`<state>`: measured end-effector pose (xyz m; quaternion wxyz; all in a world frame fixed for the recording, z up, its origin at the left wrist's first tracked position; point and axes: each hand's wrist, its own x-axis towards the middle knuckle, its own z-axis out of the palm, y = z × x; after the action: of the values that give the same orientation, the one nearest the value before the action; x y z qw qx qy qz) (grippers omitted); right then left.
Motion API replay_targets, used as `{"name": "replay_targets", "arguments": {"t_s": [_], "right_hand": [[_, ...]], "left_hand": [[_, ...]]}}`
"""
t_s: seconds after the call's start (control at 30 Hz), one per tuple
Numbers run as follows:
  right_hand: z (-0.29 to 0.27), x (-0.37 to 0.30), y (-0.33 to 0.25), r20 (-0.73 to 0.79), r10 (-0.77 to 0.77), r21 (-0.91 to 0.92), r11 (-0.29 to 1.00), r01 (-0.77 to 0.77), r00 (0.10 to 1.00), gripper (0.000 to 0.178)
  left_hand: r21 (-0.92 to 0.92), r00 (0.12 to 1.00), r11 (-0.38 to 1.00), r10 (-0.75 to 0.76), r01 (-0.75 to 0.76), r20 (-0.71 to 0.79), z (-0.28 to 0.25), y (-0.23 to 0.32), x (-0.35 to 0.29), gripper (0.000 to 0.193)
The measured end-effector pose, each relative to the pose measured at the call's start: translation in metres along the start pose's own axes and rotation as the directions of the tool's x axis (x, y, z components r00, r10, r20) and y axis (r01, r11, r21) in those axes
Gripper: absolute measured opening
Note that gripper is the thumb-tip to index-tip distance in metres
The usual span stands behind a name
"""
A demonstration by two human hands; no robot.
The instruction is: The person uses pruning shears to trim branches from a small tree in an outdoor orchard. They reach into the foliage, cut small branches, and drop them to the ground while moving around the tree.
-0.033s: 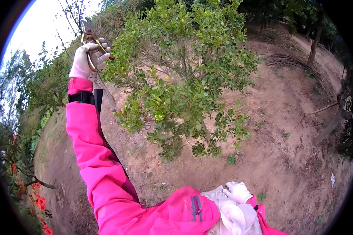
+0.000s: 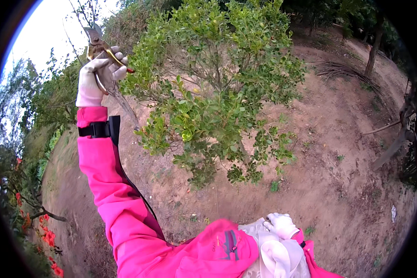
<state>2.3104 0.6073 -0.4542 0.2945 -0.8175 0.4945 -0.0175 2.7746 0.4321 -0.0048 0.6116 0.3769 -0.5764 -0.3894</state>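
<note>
My left hand, in a pale glove, is raised at the upper left with the arm stretched out. It is closed around pruning shears with gold-coloured handles and a red tip on one. The blades point up among thin bare twigs; whether they touch a twig I cannot tell. Just right of this hand stands a leafy green shrub. Low down at the right, my gloved right hand has its fingers curled over whitish fabric in front of my body.
A bare leaning branch runs below the shears. Cut sticks lie piled on the brown soil slope at the far right, near a tree trunk. Red flowers grow at the lower left.
My left hand and the shears have shifted slightly left and down, and the shears tilt further left. My right hand stays where it was.
</note>
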Motion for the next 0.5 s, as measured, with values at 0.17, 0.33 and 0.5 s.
{"name": "replay_targets", "arguments": {"t_s": [0.17, 0.33, 0.5], "right_hand": [[-0.007, -0.005, 0.013, -0.038, -0.019, 0.031, 0.999, 0.02, 0.999, 0.036], [-0.013, 0.001, 0.019, -0.027, -0.081, 0.003, 0.997, 0.082, 0.996, 0.034], [-0.015, -0.003, 0.025, -0.045, -0.111, -0.024, 0.994, 0.11, 0.993, 0.032]], "left_hand": [[-0.27, 0.934, 0.962, 0.133, -0.041, 0.332, 0.06, -0.034, -0.117, 0.061], [-0.505, 0.839, 0.732, -0.166, 0.457, 0.519, 0.132, -0.128, -0.211, 0.065], [-0.543, 0.775, 0.574, -0.302, 0.613, 0.555, 0.199, -0.203, -0.238, 0.072]]}}
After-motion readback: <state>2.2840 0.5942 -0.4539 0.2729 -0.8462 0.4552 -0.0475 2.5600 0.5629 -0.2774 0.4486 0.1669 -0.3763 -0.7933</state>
